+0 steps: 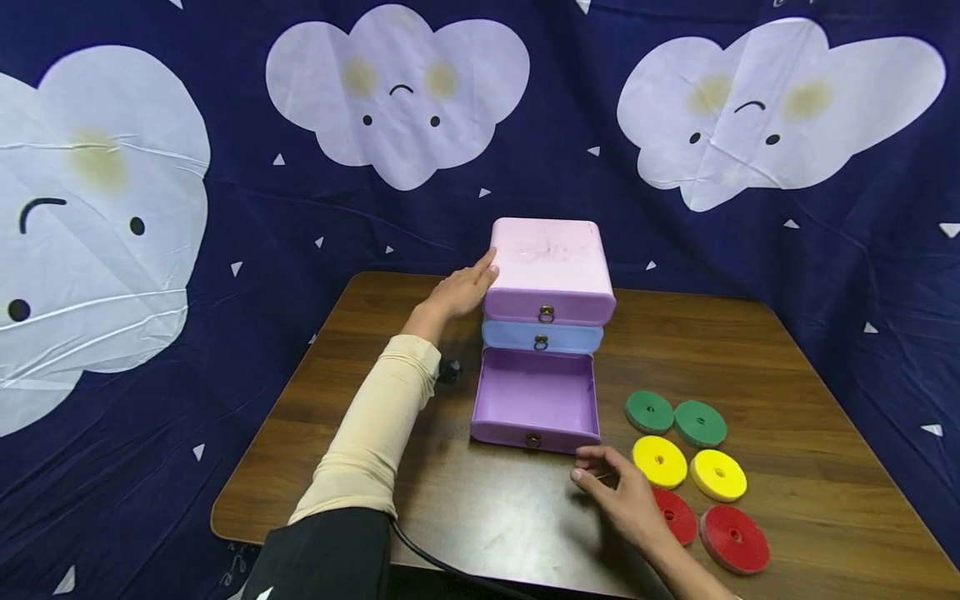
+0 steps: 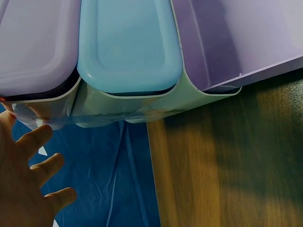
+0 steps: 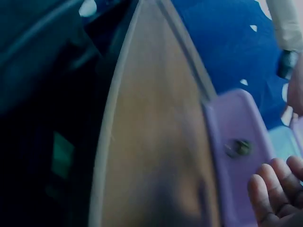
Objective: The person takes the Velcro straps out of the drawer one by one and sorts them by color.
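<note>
A small drawer unit (image 1: 547, 254) with a pale pink top stands at the back middle of the table. Its lilac top drawer (image 1: 513, 307) and blue middle drawer (image 1: 510, 335) are pushed in, while the purple bottom drawer (image 1: 536, 387) is pulled out with nothing inside. My left hand (image 1: 463, 290) rests against the unit's upper left side; its fingers (image 2: 49, 168) are spread in the left wrist view. Just off the bottom drawer's front right corner is my right hand (image 1: 622, 496), fingers loosely bent and holding nothing. The bottom drawer's ring pull (image 3: 239, 147) shows blurred in the right wrist view.
Right of the unit lie rolls in pairs: green (image 1: 649, 412), yellow (image 1: 672, 472) and red (image 1: 735, 542). My right hand overlaps one red roll in the head view. A black cable (image 1: 442, 567) runs along the front edge of the wooden table (image 1: 300, 450). Dark blue cloth (image 1: 247, 350) hangs behind.
</note>
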`<state>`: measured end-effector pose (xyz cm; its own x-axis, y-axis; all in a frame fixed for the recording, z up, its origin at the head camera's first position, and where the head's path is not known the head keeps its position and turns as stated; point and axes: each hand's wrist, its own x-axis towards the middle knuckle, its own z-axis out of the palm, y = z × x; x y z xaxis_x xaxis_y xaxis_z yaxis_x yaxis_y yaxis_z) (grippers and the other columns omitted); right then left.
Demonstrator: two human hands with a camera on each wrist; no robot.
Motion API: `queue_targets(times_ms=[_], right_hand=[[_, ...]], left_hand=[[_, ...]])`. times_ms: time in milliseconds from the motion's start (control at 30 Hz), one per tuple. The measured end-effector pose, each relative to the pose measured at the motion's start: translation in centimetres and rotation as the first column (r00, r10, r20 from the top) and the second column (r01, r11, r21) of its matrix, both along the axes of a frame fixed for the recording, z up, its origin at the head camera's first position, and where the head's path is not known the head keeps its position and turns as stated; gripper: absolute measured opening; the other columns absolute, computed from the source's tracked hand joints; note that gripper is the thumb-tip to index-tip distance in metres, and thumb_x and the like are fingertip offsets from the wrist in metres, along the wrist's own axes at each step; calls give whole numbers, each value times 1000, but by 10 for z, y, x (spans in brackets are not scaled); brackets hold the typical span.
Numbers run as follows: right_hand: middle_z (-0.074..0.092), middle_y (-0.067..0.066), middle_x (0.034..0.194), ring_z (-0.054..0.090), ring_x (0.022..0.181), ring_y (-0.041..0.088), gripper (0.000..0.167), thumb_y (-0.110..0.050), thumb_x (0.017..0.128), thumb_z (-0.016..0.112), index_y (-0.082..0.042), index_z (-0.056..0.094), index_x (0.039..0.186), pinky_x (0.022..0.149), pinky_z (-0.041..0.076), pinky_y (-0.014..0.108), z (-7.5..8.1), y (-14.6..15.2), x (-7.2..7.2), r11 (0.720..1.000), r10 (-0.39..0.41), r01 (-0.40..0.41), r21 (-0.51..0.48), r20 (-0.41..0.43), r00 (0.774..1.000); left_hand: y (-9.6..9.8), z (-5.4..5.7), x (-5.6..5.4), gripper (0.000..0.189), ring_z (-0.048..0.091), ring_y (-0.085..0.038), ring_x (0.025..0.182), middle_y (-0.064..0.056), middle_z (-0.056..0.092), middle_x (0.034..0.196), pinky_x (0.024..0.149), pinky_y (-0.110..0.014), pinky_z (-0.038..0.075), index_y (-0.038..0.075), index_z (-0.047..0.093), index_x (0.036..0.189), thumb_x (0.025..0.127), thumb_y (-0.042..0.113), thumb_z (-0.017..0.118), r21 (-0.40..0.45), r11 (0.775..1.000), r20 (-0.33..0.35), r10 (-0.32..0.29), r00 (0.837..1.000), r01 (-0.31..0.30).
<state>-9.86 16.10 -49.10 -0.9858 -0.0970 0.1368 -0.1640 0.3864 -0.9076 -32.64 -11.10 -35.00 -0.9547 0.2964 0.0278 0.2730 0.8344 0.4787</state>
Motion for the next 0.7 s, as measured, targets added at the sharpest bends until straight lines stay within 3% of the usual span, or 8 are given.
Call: queue_targets(times_ms=[100,300,500,700], right_hand=[[67,13,93,65,74,10,36,-16,87,67,5,58,116,65,57,29,-11,-16,-4,989,55,-31,-148,161,985],[67,19,98,67,68,18,47,-19,91,61,10,47,125,58,58,38,-26,-40,-13,940,129,10,-341,383,915],[71,13,92,67,63,14,41,-15,95,53,13,45,124,58,58,37,-35,-52,-26,912,155,50,-407,454,877],[72,11,86,67,61,13,41,-18,98,49,19,49,114,60,59,32,-36,-59,-36,885,188,55,-462,461,867]], left_hand=[[1,1,0,54,26,-29,144,-4,25,157,116,-50,22,40,1,151,99,56,11,3,1000,4,3,1000,-3],[1,2,1,55,26,-28,144,-3,25,157,116,-49,22,40,0,151,99,55,11,0,1000,3,2,1000,-2],[1,2,2,55,28,-29,143,-4,26,157,116,-50,23,38,3,151,100,54,12,2,1000,-9,0,1000,0],[0,1,0,55,28,-29,143,-4,26,157,116,-49,24,39,3,151,100,55,11,2,1000,-5,0,1000,0]])
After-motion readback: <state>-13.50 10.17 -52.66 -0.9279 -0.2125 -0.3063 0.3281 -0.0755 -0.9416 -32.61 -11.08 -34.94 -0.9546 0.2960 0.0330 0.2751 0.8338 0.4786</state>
